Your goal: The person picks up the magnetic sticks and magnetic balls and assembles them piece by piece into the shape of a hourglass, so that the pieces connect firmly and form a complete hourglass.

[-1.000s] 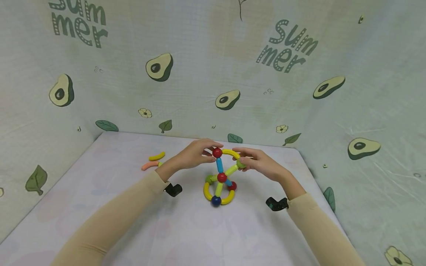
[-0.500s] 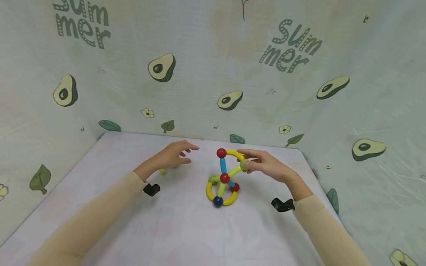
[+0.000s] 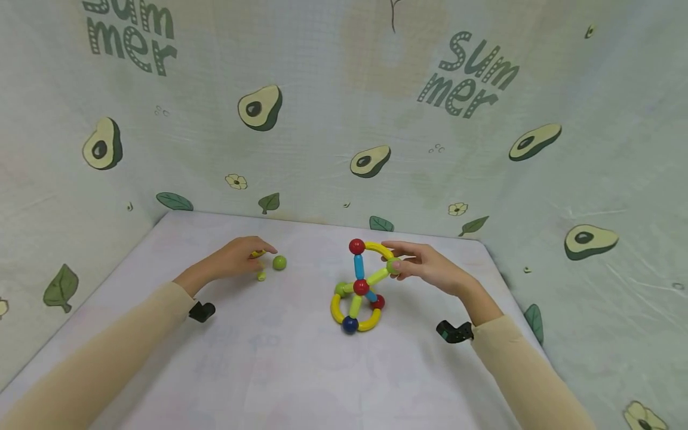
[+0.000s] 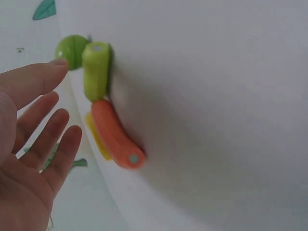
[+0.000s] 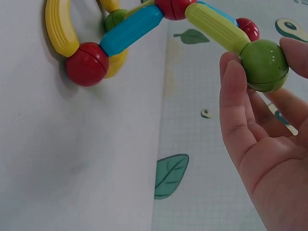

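My right hand (image 3: 427,264) pinches a green ball (image 5: 264,65) at the upper right of a magnetic ball-and-rod structure, whose centre is a red ball (image 3: 361,287). A blue rod (image 3: 359,267) rises from there to the top red ball (image 3: 357,246), and a yellow curved rod (image 3: 380,249) arches over to the pinched ball. Below, a ring of yellow curved rods joins more balls, one dark blue (image 3: 350,325). At the left, my left hand (image 3: 233,258) reaches over loose pieces with spread fingers: a green ball (image 4: 72,50), a short green rod (image 4: 96,72), an orange curved rod (image 4: 115,137) and a yellow one (image 4: 99,139).
A white table (image 3: 301,370) carries everything. Behind it and along both sides hangs a cloth (image 3: 317,113) printed with avocados and leaves. Black cameras are strapped to the left wrist (image 3: 202,311) and the right wrist (image 3: 454,331).
My left hand has left the top red ball and moved left to the loose pieces, where the loose green ball now shows. The right hand keeps its pinch; the structure stays in place.
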`<state>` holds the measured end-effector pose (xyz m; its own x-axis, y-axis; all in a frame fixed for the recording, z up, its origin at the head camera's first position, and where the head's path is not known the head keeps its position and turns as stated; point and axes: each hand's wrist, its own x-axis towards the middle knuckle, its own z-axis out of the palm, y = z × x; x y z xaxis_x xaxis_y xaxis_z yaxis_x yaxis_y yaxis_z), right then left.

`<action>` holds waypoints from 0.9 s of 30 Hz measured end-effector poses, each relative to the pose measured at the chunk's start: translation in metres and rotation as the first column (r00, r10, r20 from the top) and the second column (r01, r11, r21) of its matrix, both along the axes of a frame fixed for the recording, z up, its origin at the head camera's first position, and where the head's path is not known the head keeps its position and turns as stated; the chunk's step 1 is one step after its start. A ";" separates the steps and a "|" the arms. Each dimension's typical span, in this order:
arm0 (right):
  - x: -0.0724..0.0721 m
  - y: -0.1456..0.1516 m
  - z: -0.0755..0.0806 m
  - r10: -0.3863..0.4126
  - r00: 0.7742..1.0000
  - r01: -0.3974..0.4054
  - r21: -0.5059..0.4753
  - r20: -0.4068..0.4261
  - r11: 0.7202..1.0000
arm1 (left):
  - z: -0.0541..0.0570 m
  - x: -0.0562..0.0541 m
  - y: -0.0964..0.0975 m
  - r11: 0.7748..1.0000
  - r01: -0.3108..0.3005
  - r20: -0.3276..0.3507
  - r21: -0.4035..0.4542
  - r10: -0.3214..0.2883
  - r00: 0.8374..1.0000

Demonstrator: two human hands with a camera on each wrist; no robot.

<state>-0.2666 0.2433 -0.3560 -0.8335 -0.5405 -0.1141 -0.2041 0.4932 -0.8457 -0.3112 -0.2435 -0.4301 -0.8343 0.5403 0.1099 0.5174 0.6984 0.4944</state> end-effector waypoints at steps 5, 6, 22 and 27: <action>0.000 0.000 -0.001 -0.002 1.000 0.002 -0.006 0.000 1.000 | -0.008 0.002 -0.016 0.998 -0.031 -0.033 -0.061 0.029 0.999; 0.000 0.001 -0.002 -0.003 1.000 0.003 -0.005 -0.001 1.000 | -0.009 0.003 -0.019 0.997 -0.037 -0.035 -0.070 0.035 0.999; 0.000 0.000 -0.002 -0.016 1.000 0.016 0.012 -0.011 1.000 | -0.023 0.006 -0.031 0.995 -0.069 -0.079 -0.072 0.064 0.995; 0.000 0.001 -0.003 -0.019 1.000 0.019 0.015 -0.015 1.000 | -0.022 0.007 -0.024 0.997 -0.021 -0.091 -0.077 0.014 0.996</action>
